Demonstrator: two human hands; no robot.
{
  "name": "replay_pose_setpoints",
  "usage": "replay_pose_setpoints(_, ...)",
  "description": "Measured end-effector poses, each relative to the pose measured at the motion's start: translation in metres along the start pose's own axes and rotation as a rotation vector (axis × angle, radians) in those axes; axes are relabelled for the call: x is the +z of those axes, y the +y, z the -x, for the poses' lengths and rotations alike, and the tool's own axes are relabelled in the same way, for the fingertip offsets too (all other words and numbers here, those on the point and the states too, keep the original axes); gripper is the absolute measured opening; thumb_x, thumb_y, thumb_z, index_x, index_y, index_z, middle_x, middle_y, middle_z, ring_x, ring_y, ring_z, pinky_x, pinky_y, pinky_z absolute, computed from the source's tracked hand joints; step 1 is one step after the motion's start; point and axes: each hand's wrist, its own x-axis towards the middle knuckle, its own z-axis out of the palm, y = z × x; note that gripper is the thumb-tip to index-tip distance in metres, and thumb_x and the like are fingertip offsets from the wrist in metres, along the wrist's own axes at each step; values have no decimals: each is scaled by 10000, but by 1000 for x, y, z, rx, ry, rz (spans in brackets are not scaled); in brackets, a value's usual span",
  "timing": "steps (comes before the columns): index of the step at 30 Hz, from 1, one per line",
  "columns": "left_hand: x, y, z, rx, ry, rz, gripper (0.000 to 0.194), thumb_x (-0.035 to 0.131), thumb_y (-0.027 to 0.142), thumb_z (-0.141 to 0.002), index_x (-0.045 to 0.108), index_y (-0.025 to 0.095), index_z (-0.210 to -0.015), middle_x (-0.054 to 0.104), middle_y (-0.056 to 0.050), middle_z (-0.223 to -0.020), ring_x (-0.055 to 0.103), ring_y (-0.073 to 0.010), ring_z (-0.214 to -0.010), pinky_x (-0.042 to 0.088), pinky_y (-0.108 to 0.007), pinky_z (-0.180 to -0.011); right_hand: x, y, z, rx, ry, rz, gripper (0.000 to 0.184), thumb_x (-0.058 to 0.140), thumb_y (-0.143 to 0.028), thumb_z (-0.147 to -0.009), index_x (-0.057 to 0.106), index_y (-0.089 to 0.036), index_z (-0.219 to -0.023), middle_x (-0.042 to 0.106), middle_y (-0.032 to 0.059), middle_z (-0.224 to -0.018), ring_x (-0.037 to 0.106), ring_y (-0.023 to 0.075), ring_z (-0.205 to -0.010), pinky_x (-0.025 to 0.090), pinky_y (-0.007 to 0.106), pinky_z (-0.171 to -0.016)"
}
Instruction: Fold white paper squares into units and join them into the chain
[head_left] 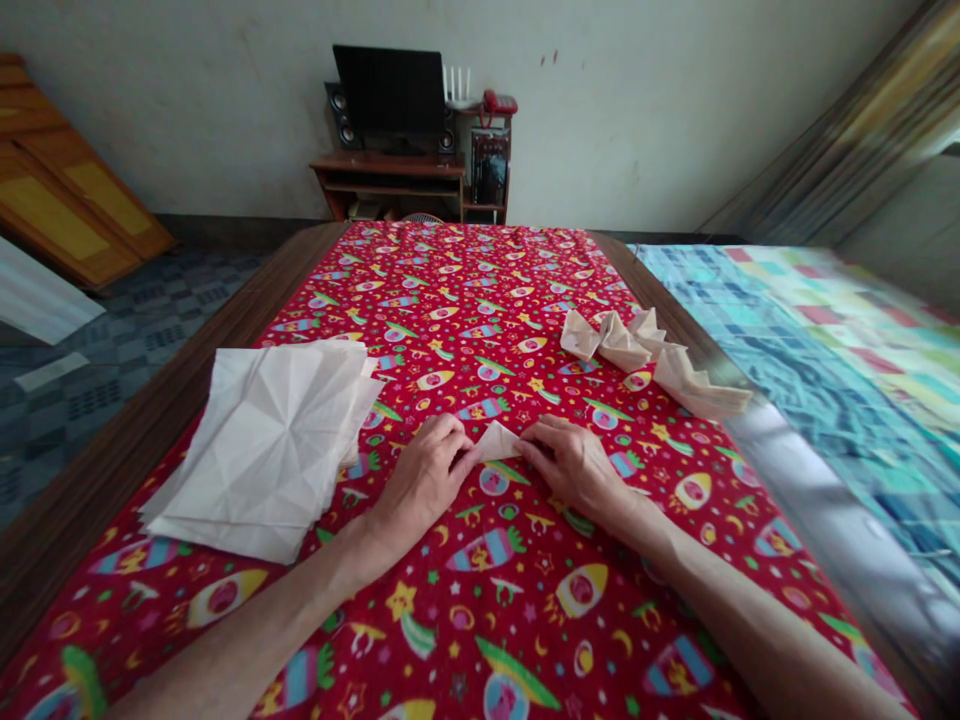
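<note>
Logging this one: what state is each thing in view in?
Left hand: fingers closed on small paper
Right hand: fingers closed on its other end
Small paper: folded
Paper stack: opened out, creased, edges uneven
Paper shapes: folded
Red cloth: spread out
Monitor: screen dark

No text, label, brand, number or sign can be read; any marks on the monitor (390,92), the computer tower (490,170) and the red telephone (501,103) are too small or too dark to make out.
</note>
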Motion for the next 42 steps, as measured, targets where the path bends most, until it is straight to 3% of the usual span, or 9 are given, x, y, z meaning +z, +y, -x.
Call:
replay_pose_setpoints(10,1,0,-2,-21,-20,-57,168,520,181,-882,484,179,-718,485,-13,-799,512,-167,-784,477,-309,-721,3,2,-3,42,5,25,212,542,-332,-898,569,-187,-745,605,9,-711,534,117,-616,362,226,-571)
replay_pose_setpoints(13,-1,2,-2,-29,-24,-63,31,530,186,-883,539,174,-855,508,-24,-862,531,-171,-818,489,-308,-742,4,4,-4,35,1,47,211,537,-333,-900,548,-190,-744,599,5,-701,526,116,-605,351,228,-563)
replay_pose_setpoints(17,-2,7,-1,141,-78,-201,309,480,156,-914,523,228,-1212,544,-55,-1062,522,-199,-955,478,-346,-834,5,3,-4,23,-1,88,199,533,-321,-902,534,-195,-748,586,2,-703,518,117,-607,340,232,-563)
replay_pose_setpoints(20,-6,11,0,266,-164,-299,399,471,129,-903,510,272,-1274,549,-53,-1173,483,-227,-1037,457,-373,-867,6,-1,-3,2,40,116,175,525,-305,-906,532,-194,-771,573,13,-731,506,124,-626,347,237,-572)
replay_pose_setpoints(27,-16,14,6,267,-261,-365,625,382,-24,-809,387,198,-1393,449,2,-1418,365,-245,-1238,364,-393,-1001,7,-3,3,-89,7,180,225,406,-244,-966,590,-191,-848,562,41,-802,503,145,-723,373,245,-627)
replay_pose_setpoints(34,-16,16,7,299,-244,-399,651,363,-21,-796,364,193,-1411,323,-1,-1506,289,-237,-1349,290,-418,-1091,6,2,6,-114,29,50,208,410,-204,-959,587,-186,-851,559,42,-812,505,136,-715,402,243,-636)
replay_pose_setpoints(37,-13,14,4,342,-297,-349,676,350,-17,-807,310,229,-1436,349,4,-1493,224,-216,-1398,236,-444,-1124,7,2,6,-124,40,25,194,422,-203,-953,588,-188,-854,561,42,-813,510,139,-718,409,248,-638)
replay_pose_setpoints(42,-15,9,3,289,-342,-278,666,355,-7,-821,300,238,-1438,379,-10,-1476,222,-205,-1408,222,-457,-1130,7,4,6,-113,48,2,196,431,-215,-953,581,-192,-830,556,30,-785,510,133,-695,407,244,-626)
